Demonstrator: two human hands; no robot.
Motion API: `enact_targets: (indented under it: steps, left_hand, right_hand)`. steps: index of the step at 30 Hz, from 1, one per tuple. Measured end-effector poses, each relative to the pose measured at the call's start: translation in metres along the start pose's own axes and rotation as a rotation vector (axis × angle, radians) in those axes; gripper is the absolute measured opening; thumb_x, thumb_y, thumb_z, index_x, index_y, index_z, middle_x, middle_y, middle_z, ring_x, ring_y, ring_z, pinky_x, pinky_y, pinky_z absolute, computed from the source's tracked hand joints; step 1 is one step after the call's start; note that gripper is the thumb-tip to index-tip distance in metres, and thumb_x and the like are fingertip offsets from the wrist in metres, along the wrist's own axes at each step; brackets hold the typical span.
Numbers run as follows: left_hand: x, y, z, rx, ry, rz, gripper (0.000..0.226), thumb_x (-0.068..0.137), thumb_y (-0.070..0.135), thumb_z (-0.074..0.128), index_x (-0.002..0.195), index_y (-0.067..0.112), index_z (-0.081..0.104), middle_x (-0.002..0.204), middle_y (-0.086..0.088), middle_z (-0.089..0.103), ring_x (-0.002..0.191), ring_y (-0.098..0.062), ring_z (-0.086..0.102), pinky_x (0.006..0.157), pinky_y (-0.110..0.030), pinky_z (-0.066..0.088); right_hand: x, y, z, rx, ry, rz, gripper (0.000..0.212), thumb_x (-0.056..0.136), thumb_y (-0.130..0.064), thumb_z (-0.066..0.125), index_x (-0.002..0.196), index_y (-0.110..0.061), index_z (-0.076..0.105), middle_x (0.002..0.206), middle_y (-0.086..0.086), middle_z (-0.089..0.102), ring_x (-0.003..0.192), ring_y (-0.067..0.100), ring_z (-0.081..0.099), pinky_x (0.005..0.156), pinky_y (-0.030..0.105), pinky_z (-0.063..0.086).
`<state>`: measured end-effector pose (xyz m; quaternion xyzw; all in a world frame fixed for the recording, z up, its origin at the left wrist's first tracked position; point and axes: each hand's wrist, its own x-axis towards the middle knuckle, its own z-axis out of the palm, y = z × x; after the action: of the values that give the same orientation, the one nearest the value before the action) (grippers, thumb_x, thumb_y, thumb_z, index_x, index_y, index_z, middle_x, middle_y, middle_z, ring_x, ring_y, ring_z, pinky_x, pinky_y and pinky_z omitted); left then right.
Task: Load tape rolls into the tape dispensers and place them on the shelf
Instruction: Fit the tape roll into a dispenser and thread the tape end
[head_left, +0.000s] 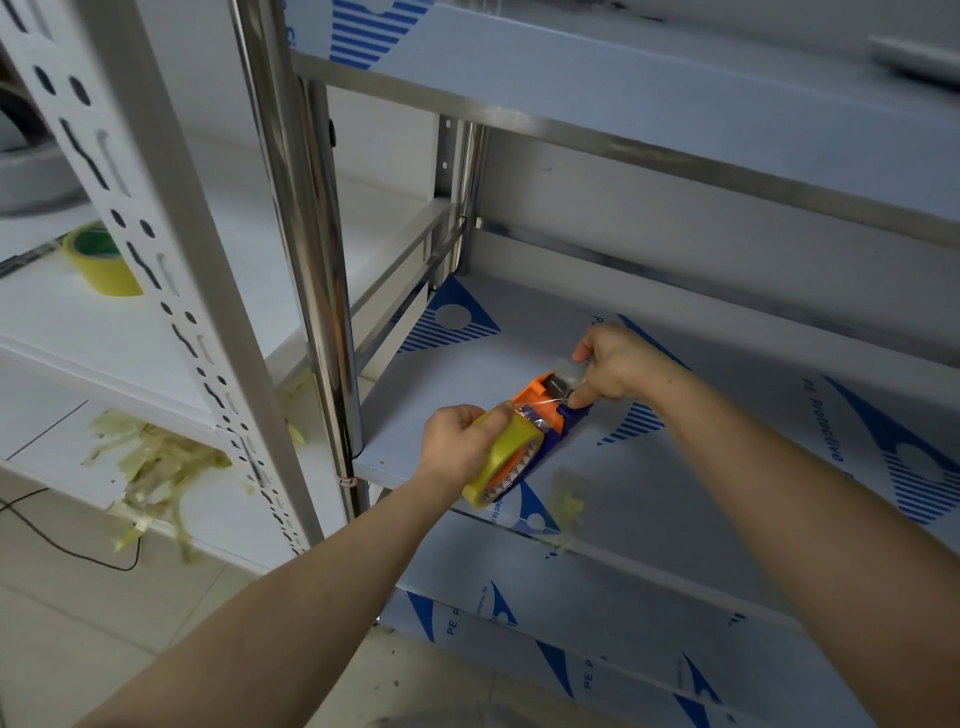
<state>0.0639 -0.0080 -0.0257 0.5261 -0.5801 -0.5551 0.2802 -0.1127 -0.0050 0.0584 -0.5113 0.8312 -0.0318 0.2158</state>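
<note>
An orange and blue tape dispenser (545, 415) lies on the steel shelf (675, 457), which is covered in blue-printed protective film. A yellow tape roll (501, 457) sits in the dispenser. My left hand (462, 441) grips the roll from the left. My right hand (613, 364) pinches the clear loose end of the tape at the dispenser's far end, by its black roller. A second yellow tape roll (101, 260) stands on the white rack's shelf at the left.
A white slotted upright (156, 260) and a chrome post (311, 260) stand between the two racks. Crumpled tape scraps (156, 467) lie on the lower left shelf and a small wad (566, 501) by the steel shelf's front edge. Another shelf (675, 104) hangs overhead.
</note>
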Motion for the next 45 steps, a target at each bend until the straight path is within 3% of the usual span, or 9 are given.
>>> enact_targets:
  steps: [7, 16, 18, 21, 24, 30, 37, 41, 45]
  left_hand:
    - [0.001, 0.002, -0.001, -0.009, 0.006, -0.008, 0.028, 0.089, 0.043, 0.056, 0.092, 0.016, 0.057, 0.089, 0.001, 0.057, 0.069, -0.007, 0.052, 0.058, -0.017, 0.046]
    - [0.002, -0.001, -0.001, 0.006, -0.009, 0.012, 0.029, 0.089, 0.045, 0.055, 0.088, 0.016, 0.06, 0.088, 0.0, 0.061, 0.075, -0.01, 0.058, 0.065, -0.02, 0.048]
    - [0.002, -0.002, -0.001, 0.021, -0.007, 0.024, 0.028, 0.089, 0.045, 0.054, 0.084, 0.018, 0.059, 0.085, 0.001, 0.061, 0.073, -0.009, 0.057, 0.066, -0.022, 0.049]
    - [0.002, -0.005, 0.0, 0.02, -0.006, 0.034, 0.031, 0.089, 0.045, 0.054, 0.09, 0.014, 0.062, 0.09, -0.003, 0.065, 0.08, -0.015, 0.061, 0.068, -0.025, 0.051]
    - [0.001, -0.007, 0.0, 0.02, -0.003, 0.053, 0.033, 0.089, 0.045, 0.054, 0.092, 0.013, 0.063, 0.091, -0.005, 0.066, 0.078, -0.014, 0.062, 0.067, -0.023, 0.051]
    - [-0.001, -0.007, -0.001, 0.009, -0.001, 0.07, 0.031, 0.089, 0.046, 0.054, 0.085, 0.016, 0.062, 0.077, 0.004, 0.062, 0.07, -0.008, 0.06, 0.064, -0.021, 0.05]
    - [-0.002, -0.009, -0.002, 0.025, -0.002, 0.109, 0.029, 0.089, 0.044, 0.055, 0.075, 0.02, 0.06, 0.077, 0.0, 0.063, 0.069, -0.009, 0.06, 0.064, -0.025, 0.052]
    - [-0.002, -0.009, -0.003, 0.011, -0.011, 0.107, 0.027, 0.089, 0.045, 0.054, 0.073, 0.023, 0.059, 0.075, 0.004, 0.062, 0.07, -0.009, 0.06, 0.066, -0.026, 0.053]
    - [-0.002, -0.01, -0.002, 0.0, -0.004, 0.095, 0.029, 0.088, 0.045, 0.055, 0.076, 0.02, 0.061, 0.076, 0.003, 0.063, 0.074, -0.012, 0.063, 0.07, -0.029, 0.055]
  right_hand:
    - [0.001, 0.006, -0.016, 0.048, -0.124, -0.01, 0.056, 0.066, -0.013, 0.084, 0.115, -0.012, 0.057, 0.091, 0.004, 0.061, 0.075, 0.016, 0.058, 0.053, 0.024, 0.045]
    - [0.001, 0.018, -0.01, 0.318, -0.179, -0.061, 0.023, 0.079, -0.004, 0.071, 0.101, -0.008, 0.064, 0.083, 0.006, 0.066, 0.071, 0.014, 0.061, 0.062, 0.022, 0.054]
    - [-0.004, 0.015, -0.005, 0.365, -0.128, -0.061, 0.009, 0.086, -0.016, 0.066, 0.091, -0.009, 0.064, 0.077, 0.004, 0.063, 0.066, 0.013, 0.058, 0.062, 0.023, 0.052]
    - [-0.005, 0.017, 0.012, 0.289, 0.059, -0.094, 0.025, 0.095, -0.031, 0.052, 0.081, -0.011, 0.06, 0.074, 0.007, 0.061, 0.066, 0.019, 0.057, 0.064, 0.033, 0.049]
    - [-0.004, 0.019, 0.027, 0.116, 0.264, -0.131, 0.032, 0.098, -0.031, 0.043, 0.093, -0.007, 0.063, 0.085, 0.012, 0.066, 0.083, 0.027, 0.062, 0.073, 0.037, 0.048]
    - [0.001, 0.018, 0.04, -0.097, 0.492, -0.192, 0.036, 0.099, -0.036, 0.04, 0.104, -0.01, 0.063, 0.092, 0.009, 0.068, 0.083, 0.024, 0.062, 0.061, 0.027, 0.038]
    - [0.003, 0.019, 0.05, -0.133, 0.667, -0.308, 0.035, 0.098, -0.036, 0.041, 0.104, -0.011, 0.065, 0.074, 0.014, 0.068, 0.067, 0.031, 0.063, 0.051, 0.027, 0.033]
    - [0.0, 0.017, 0.049, -0.163, 0.795, -0.429, 0.019, 0.086, -0.025, 0.06, 0.083, -0.01, 0.072, 0.047, 0.003, 0.059, 0.037, 0.019, 0.052, 0.042, 0.008, 0.009]
    - [-0.003, 0.02, 0.05, -0.173, 0.828, -0.444, 0.016, 0.079, -0.023, 0.062, 0.075, -0.011, 0.072, 0.042, -0.001, 0.056, 0.031, 0.012, 0.047, 0.043, 0.004, 0.001]
